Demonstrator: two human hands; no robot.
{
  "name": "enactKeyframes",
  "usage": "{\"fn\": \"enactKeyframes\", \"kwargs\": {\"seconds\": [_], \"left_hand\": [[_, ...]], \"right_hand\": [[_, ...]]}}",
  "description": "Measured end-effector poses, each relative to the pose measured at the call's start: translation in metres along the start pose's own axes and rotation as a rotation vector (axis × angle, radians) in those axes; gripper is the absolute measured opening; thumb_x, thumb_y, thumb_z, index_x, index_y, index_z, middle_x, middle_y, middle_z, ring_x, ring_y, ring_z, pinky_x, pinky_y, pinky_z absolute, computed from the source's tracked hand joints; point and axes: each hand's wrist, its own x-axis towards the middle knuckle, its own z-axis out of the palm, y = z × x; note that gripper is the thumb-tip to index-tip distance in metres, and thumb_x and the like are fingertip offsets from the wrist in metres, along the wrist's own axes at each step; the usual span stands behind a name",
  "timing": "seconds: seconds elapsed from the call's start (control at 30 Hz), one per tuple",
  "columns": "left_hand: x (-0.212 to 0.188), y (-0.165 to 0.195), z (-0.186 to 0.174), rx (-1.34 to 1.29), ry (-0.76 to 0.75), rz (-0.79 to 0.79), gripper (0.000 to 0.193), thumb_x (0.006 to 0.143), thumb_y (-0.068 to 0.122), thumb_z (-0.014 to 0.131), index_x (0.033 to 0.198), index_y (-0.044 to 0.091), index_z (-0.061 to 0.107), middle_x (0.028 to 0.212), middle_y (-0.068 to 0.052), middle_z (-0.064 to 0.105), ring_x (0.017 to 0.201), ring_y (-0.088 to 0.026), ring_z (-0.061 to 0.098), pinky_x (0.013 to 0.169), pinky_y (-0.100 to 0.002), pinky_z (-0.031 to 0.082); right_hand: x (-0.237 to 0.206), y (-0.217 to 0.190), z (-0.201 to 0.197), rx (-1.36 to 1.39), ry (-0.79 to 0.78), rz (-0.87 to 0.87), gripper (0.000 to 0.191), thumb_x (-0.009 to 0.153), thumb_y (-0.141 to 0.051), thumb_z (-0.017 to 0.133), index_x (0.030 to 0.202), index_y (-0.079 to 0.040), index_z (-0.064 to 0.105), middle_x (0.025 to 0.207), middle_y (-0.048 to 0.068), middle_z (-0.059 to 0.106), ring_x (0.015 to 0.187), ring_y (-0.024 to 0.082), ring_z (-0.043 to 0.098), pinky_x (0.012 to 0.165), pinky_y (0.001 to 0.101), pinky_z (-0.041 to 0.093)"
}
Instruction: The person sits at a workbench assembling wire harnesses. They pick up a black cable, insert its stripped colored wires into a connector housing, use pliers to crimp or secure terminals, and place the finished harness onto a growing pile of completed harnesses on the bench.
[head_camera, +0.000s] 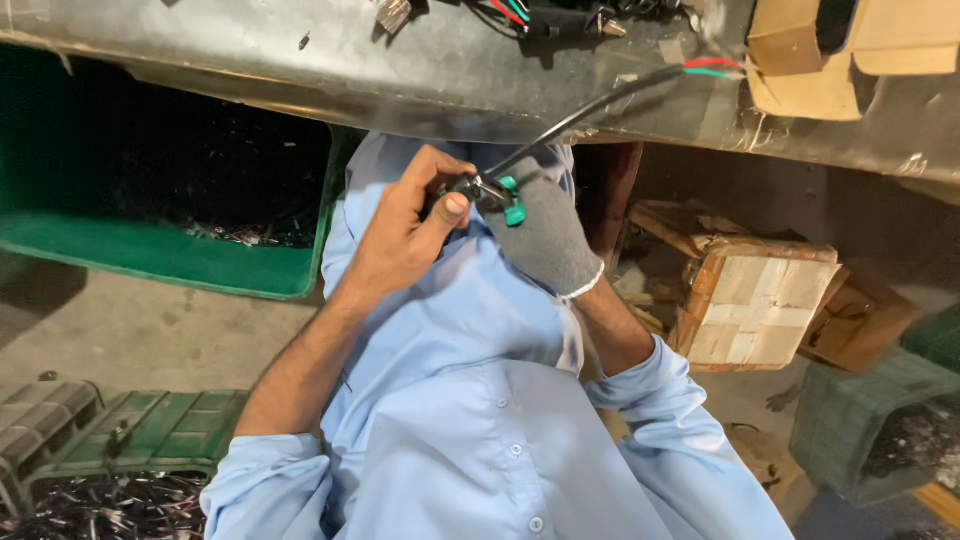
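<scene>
Head view: we pinch a small black connector (468, 187) in our bare left hand (405, 235), fingers clamped; our gloved right hand (540, 235) grips green-handled cutters (510, 200) on its black cable (590, 108).

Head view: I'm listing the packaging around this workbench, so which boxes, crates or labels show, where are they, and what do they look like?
Cardboard box: top right on the bench, brown, flaps open.
Taped block: right of the gloved right hand, squarish, pale squares, brown edges.
Green bin: left, under the bench, holding dark scrap.
Green crates: lower left, slatted.
Green crate: lower right.
No readable labels or screens.
</scene>
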Motion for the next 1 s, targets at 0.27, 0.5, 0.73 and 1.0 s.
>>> {"fn": "enactKeyframes", "kwargs": {"seconds": [0.27, 0.5, 0.73, 1.0], "left_hand": [[-0.01, 0.003, 0.011, 0.171, 0.139, 0.156, 0.042, 0.107, 0.032, 0.07, 0.131, 0.002, 0.055, 0.1, -0.002, 0.067, 0.086, -0.007, 0.065, 0.075, -0.024, 0.052], [-0.037, -0.045, -0.042, 0.28, 0.759, 0.38, 0.066, 0.101, 0.008, 0.072, 0.148, 0.009, 0.026, 0.133, -0.019, 0.049, 0.096, -0.022, 0.05, 0.084, -0.03, 0.049], [-0.034, -0.052, -0.081, 0.596, 0.905, 0.088, 0.067, 0.11, 0.014, 0.074, 0.158, 0.0, 0.028, 0.153, -0.019, 0.033, 0.142, -0.033, 0.037, 0.126, -0.043, 0.031], [0.082, 0.059, -0.074, 1.061, 0.416, 0.708, 0.03, 0.101, 0.017, 0.08, 0.128, 0.009, 0.069, 0.123, -0.014, 0.06, 0.119, -0.036, 0.047, 0.102, -0.051, 0.031]], "right_hand": [[-0.007, -0.025, -0.014, 0.118, 0.01, 0.054, 0.035, 0.087, -0.016, 0.076, 0.114, -0.003, 0.058, 0.099, 0.016, 0.069, 0.091, 0.035, 0.071, 0.078, 0.0419, 0.055], [0.001, -0.044, -0.067, -0.369, 0.208, -0.312, 0.038, 0.079, -0.021, 0.082, 0.112, -0.013, 0.063, 0.099, 0.011, 0.065, 0.095, 0.033, 0.065, 0.087, 0.0428, 0.049], [0.042, -0.037, -0.099, -0.595, 0.438, -0.516, 0.055, 0.087, -0.042, 0.091, 0.125, -0.013, 0.064, 0.124, 0.009, 0.061, 0.123, 0.034, 0.054, 0.109, 0.0513, 0.038], [0.038, -0.039, -0.085, -0.342, 0.567, -0.49, 0.05, 0.089, -0.032, 0.089, 0.125, -0.01, 0.063, 0.126, 0.01, 0.061, 0.125, 0.035, 0.054, 0.113, 0.0497, 0.041]]}}
